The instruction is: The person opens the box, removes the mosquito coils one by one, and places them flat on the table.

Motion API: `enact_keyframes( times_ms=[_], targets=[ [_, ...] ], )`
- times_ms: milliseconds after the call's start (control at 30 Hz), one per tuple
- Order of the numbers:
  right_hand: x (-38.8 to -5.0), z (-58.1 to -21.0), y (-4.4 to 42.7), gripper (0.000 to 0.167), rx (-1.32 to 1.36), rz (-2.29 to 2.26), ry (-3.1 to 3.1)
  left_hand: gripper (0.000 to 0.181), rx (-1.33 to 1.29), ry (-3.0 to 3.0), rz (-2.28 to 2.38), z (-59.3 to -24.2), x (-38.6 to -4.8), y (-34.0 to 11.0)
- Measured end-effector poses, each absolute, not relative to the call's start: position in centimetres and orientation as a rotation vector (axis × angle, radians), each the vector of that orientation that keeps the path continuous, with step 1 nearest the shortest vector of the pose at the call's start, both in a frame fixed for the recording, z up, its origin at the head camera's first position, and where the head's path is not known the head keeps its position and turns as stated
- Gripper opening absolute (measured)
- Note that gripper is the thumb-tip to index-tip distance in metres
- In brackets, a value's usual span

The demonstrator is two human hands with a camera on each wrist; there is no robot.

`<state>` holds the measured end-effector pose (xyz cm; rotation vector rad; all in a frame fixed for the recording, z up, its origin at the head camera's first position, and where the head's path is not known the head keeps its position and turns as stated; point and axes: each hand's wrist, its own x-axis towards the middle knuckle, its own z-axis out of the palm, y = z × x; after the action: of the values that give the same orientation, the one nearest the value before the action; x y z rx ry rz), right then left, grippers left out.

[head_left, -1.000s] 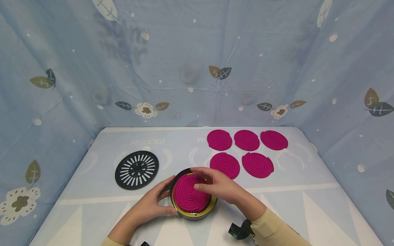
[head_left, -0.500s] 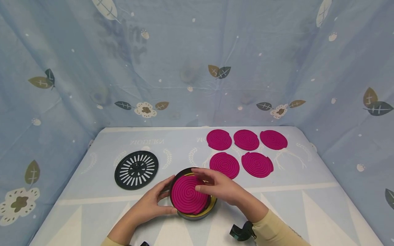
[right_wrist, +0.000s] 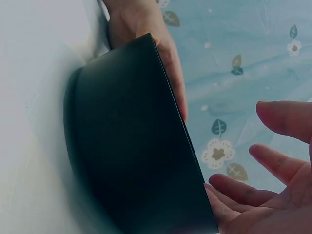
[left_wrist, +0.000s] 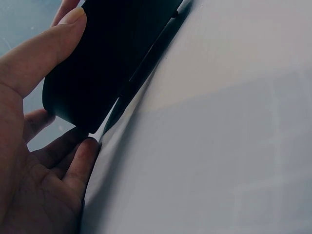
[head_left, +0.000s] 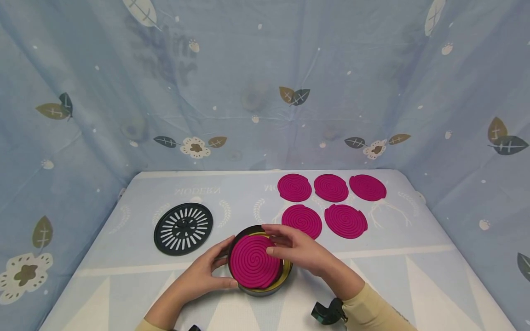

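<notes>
A round dark tin (head_left: pixel 262 291) with a yellow inside stands near the front of the table. One magenta mosquito coil (head_left: pixel 253 263) lies at its mouth, off to the left of the tin's middle. My left hand (head_left: pixel 201 275) holds the tin's left side, thumb in front and fingers behind. The left wrist view shows the thumb at the dark wall's upper edge. Over the right rim hovers my right hand (head_left: pixel 301 249), thumb and fingers spread. In the right wrist view, one of its fingers meets the tin's rim, and nothing sits between thumb and fingers.
A black slotted lid (head_left: pixel 184 229) lies to the left of the tin. Several more magenta coils (head_left: pixel 346 221) are laid out in two rows at the back right. Patterned blue cloth (head_left: pixel 248 92) hangs behind and at both sides of the table.
The coil has shifted slightly left in the tin. My right hand has drawn back a little to the right, its thumb parting from the coil. The left hand stays put.
</notes>
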<state>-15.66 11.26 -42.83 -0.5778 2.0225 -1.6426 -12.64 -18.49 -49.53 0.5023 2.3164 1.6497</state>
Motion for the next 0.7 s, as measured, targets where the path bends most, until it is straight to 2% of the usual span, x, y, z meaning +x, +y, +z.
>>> enact_keyframes(
  times_ms=[433, 700],
  targets=[
    [-15.68, -43.31, 11.27, 0.057, -0.457, -1.694, 2.044, 0.110, 0.504, 2.311, 1.661, -49.44, -12.54, -18.49],
    [-15.50, -43.75, 11.37, 0.064, -0.430, -1.727, 1.922, 0.108, 0.520, 2.304, 1.671, -49.35, -12.46, -18.47]
  ],
)
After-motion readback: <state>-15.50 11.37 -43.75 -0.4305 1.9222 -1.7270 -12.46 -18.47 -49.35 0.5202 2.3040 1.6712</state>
